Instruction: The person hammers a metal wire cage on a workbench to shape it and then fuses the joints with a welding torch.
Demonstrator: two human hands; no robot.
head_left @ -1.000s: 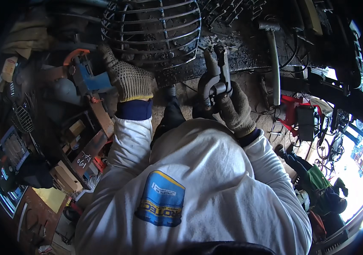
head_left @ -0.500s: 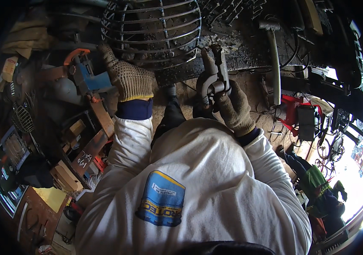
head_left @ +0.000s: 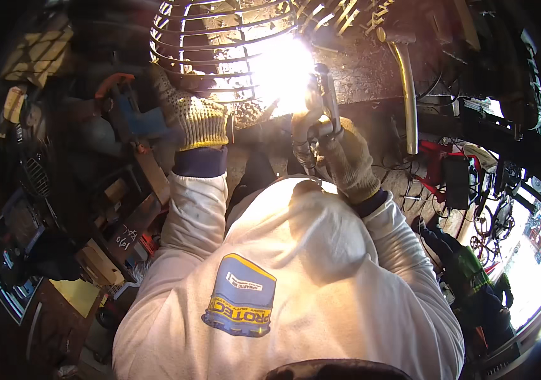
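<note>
A round cage of curved metal bars [head_left: 243, 43] rests on the dark workbench [head_left: 365, 79] at the top. My left hand [head_left: 200, 120], in a knit glove, is closed at the cage's near left edge, its fingertips partly hidden in shadow. In my gloved right hand [head_left: 351, 161] is a welding electrode holder [head_left: 326, 104], its jaws pointing toward the cage. A blinding white welding arc [head_left: 283, 73] burns at the cage's near right side. Its glare hides the electrode tip and the bars there.
A hammer [head_left: 406, 95] lies right of the arc, its handle overhanging the bench edge. Several metal pieces [head_left: 346, 16] lie behind. A blue and orange clamp-like tool [head_left: 137, 117] stands left of my left hand. Cables [head_left: 410, 183] trail at right, near another person [head_left: 473, 272] in green and dark clothing.
A bright arc has flared up at the cage's near right edge, lighting the bench, gloves and my shirt. The electrode holder has shifted slightly; my left hand stays at the cage.
</note>
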